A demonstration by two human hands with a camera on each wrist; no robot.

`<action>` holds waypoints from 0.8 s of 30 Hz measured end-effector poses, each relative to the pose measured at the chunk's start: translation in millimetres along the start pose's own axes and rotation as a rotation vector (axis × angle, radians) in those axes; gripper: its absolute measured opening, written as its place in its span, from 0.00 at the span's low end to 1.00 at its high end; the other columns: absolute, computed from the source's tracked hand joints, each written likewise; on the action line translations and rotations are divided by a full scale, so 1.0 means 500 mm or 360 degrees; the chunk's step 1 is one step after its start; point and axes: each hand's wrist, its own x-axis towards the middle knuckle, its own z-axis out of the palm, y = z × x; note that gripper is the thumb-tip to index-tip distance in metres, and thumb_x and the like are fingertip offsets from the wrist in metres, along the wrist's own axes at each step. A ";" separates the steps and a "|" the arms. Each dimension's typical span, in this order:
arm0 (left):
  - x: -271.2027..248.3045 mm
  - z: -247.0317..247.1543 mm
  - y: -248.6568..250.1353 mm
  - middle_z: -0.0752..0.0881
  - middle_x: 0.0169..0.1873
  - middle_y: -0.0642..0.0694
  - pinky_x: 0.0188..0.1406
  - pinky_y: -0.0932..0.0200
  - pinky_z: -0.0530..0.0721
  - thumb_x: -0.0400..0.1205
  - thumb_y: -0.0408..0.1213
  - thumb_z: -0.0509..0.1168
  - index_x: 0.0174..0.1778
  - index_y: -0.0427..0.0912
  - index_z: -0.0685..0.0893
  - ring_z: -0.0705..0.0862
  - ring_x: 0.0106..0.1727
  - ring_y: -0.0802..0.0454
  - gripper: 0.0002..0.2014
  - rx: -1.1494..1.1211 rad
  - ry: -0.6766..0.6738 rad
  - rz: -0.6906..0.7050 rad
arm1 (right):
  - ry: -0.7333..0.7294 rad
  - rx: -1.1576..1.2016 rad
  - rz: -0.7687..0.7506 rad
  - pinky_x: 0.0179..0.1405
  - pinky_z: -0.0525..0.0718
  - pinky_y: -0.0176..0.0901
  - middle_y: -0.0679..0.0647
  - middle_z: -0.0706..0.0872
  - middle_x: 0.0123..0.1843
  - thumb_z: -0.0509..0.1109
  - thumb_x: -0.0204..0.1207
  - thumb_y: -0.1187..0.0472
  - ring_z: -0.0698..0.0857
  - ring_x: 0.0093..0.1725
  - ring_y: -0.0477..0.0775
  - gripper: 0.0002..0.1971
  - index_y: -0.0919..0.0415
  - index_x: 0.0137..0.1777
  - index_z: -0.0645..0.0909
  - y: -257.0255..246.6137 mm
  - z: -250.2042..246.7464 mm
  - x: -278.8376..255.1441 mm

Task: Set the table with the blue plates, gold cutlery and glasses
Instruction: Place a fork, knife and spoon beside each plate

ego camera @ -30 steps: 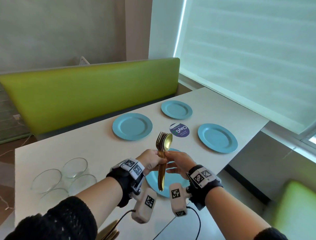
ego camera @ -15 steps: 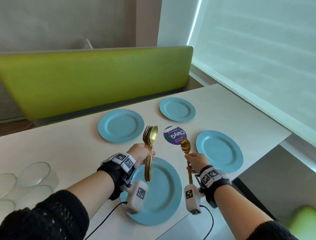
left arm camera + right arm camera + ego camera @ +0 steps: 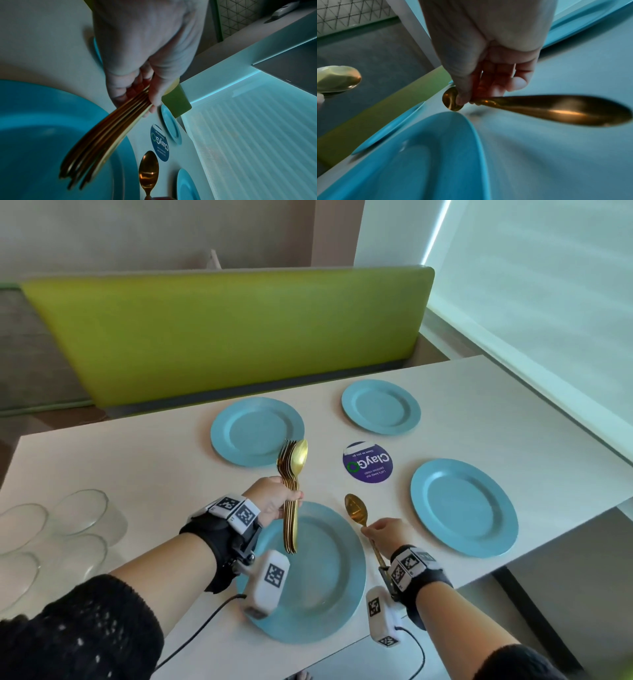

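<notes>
Gold metal, smooth and shiny, fills both hands. The left hand (image 3: 274, 499) has its fingers and thumb curled round a bundle of cutlery (image 3: 291, 491), forks and spoons stacked together, heads up toward 12 o'clock and slim handles hanging over the near plate (image 3: 329, 583). The right hand (image 3: 385, 534) pinches the thin handle of a single spoon (image 3: 356, 510) between thumb and curled fingers; its oval bowl points to 11 o'clock and sits just off the near plate's rim at 2 o'clock, above the table (image 3: 137, 467).

The near plate is round, matte blue, with a broad flat rim and a shallow well. Three more like it lie on the pale, smooth tabletop: one (image 3: 257, 431) at 11 o'clock from the hands, one (image 3: 381, 407) at 1 o'clock, one (image 3: 464, 507) at 3 o'clock. Between them lies a round purple sticker (image 3: 368, 462) with white lettering.

At 9 o'clock, near the table's left edge, stand clear glasses (image 3: 80, 511), clustered close together. Beyond the table runs a smooth green padded bench back (image 3: 222, 337).
</notes>
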 end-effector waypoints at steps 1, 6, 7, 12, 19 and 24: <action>-0.001 -0.002 -0.002 0.81 0.36 0.42 0.33 0.59 0.78 0.81 0.20 0.61 0.37 0.38 0.76 0.80 0.36 0.51 0.10 -0.0004 0.0002 -0.0002 | 0.0016 -0.0024 -0.0002 0.47 0.80 0.43 0.55 0.90 0.46 0.71 0.75 0.52 0.87 0.49 0.57 0.12 0.51 0.30 0.79 -0.001 0.005 0.002; -0.004 -0.016 -0.011 0.82 0.36 0.42 0.33 0.59 0.78 0.81 0.20 0.60 0.38 0.37 0.75 0.80 0.36 0.51 0.10 -0.0032 -0.0024 0.0000 | 0.0117 -0.0037 0.0008 0.51 0.83 0.44 0.56 0.89 0.43 0.70 0.73 0.53 0.87 0.53 0.60 0.15 0.49 0.26 0.75 -0.014 0.020 -0.006; -0.004 -0.019 -0.012 0.82 0.36 0.42 0.34 0.60 0.79 0.81 0.20 0.60 0.38 0.37 0.76 0.80 0.36 0.51 0.10 -0.0040 -0.0031 -0.0004 | 0.0131 -0.0027 0.0007 0.51 0.83 0.44 0.57 0.90 0.44 0.70 0.73 0.53 0.87 0.53 0.60 0.14 0.50 0.27 0.77 -0.016 0.023 -0.007; -0.005 -0.031 -0.016 0.82 0.36 0.43 0.33 0.60 0.78 0.82 0.20 0.59 0.38 0.38 0.75 0.80 0.36 0.52 0.11 -0.0061 -0.0053 -0.0001 | 0.0199 0.0022 -0.0006 0.51 0.83 0.46 0.60 0.91 0.48 0.72 0.72 0.53 0.86 0.53 0.62 0.07 0.52 0.35 0.82 -0.019 0.032 -0.007; -0.005 -0.045 -0.021 0.82 0.36 0.43 0.35 0.60 0.79 0.82 0.20 0.59 0.39 0.38 0.75 0.81 0.37 0.51 0.10 -0.0043 -0.0094 -0.0004 | 0.0251 0.0100 0.0011 0.49 0.80 0.41 0.58 0.91 0.50 0.72 0.72 0.53 0.86 0.53 0.59 0.06 0.54 0.40 0.87 -0.015 0.040 -0.001; -0.009 -0.047 -0.016 0.82 0.36 0.42 0.39 0.58 0.80 0.81 0.20 0.60 0.38 0.38 0.76 0.81 0.37 0.50 0.10 0.0003 -0.0143 0.0014 | 0.0304 0.0053 -0.0029 0.47 0.76 0.39 0.56 0.90 0.53 0.69 0.76 0.52 0.85 0.55 0.57 0.12 0.58 0.51 0.88 -0.021 0.029 -0.003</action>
